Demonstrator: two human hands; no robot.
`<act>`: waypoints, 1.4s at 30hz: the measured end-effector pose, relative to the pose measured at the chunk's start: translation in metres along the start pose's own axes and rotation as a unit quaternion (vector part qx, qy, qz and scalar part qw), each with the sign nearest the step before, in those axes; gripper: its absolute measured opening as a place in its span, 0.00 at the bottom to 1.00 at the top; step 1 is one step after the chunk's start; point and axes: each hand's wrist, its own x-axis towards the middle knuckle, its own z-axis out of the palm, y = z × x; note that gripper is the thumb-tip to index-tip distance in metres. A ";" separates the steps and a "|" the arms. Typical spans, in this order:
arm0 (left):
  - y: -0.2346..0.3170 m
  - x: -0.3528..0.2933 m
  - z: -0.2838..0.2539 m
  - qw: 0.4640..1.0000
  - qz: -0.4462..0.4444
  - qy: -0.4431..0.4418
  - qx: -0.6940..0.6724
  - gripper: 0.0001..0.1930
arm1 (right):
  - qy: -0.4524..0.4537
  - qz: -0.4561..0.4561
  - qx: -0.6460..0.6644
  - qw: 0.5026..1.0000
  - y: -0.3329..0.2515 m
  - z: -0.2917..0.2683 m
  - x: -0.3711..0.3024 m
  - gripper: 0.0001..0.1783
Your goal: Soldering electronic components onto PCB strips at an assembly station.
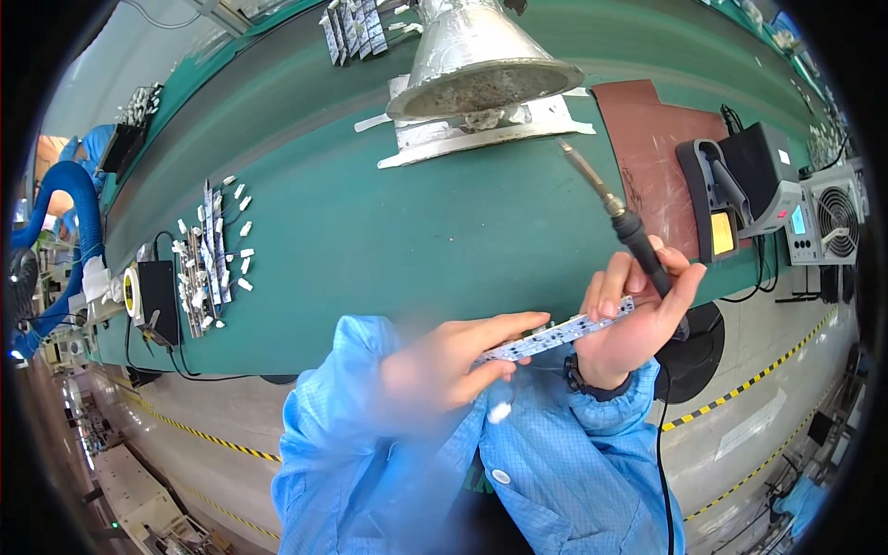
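My left hand (444,361), partly blurred, pinches one end of a narrow white circuit board strip (555,339) dotted with small dark parts. A small white connector (499,412) hangs below that end, against my blue coat. My right hand (634,314) is closed around the black handle of a soldering iron (638,239), whose tip points up and away to the left. The strip's other end lies against the fingers and palm of this same hand. Both hands are over the near edge of the green bench (416,250).
A metal fume cone (490,79) overhangs the bench's far middle. At right are a brown mat (638,129), a soldering station (754,185) and a box with a fan (832,217). Several board strips with white connectors (215,250) lie left, beside a black box (159,301).
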 end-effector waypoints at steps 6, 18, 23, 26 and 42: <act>-0.006 -0.001 -0.011 0.993 -0.004 -0.013 0.115 0.27 | 0.028 0.023 -0.020 0.999 -0.009 0.000 0.003 0.27; 0.001 0.037 0.014 0.993 0.104 0.059 0.008 0.24 | -0.015 -0.018 0.019 1.000 -0.002 -0.001 -0.007 0.24; -0.008 0.042 0.005 0.995 -0.026 -0.039 -0.090 0.26 | 0.019 0.003 0.008 1.000 0.003 0.000 -0.007 0.24; 0.001 0.042 0.001 0.998 -0.042 -0.009 -0.035 0.26 | 0.031 -0.001 0.017 0.999 0.004 -0.002 0.000 0.23; -0.041 0.032 -0.087 0.975 -0.151 0.136 -0.094 0.20 | -0.135 -0.341 -0.282 0.887 -0.014 -0.034 0.066 0.35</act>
